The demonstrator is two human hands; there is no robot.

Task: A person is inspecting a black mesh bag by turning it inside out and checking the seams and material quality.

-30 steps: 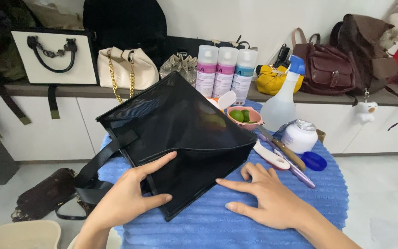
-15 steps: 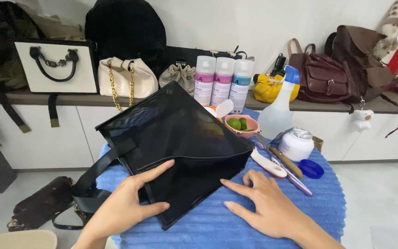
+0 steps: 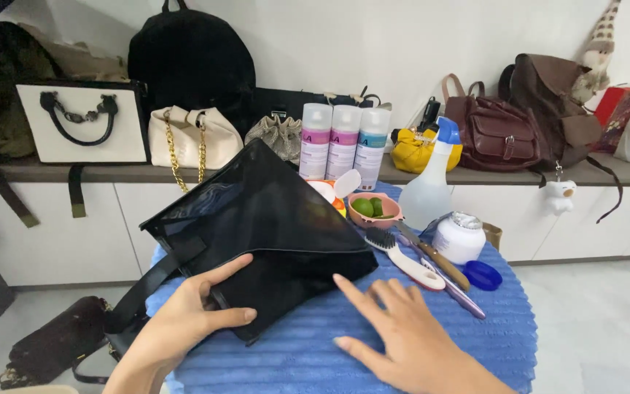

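A black mesh tote bag (image 3: 257,226) lies flat on a round table covered in blue ribbed cloth (image 3: 432,343). My left hand (image 3: 184,321) rests on the bag's near corner, thumb and fingers pinching its edge next to the strap. My right hand (image 3: 402,335) lies flat on the blue cloth just right of the bag, fingers spread, holding nothing.
A white brush (image 3: 402,259), a knife, a white jar (image 3: 459,237), a blue lid (image 3: 483,275), a pink bowl of limes (image 3: 375,209), a spray bottle (image 3: 432,182) and three spray cans (image 3: 344,142) sit on the table's far right. Several handbags line the shelf behind. A dark bag (image 3: 52,346) lies on the floor.
My right hand has slid off the bag's edge onto the blue cloth. The view has shifted slightly lower and closer. The left hand stays on the bag's corner.
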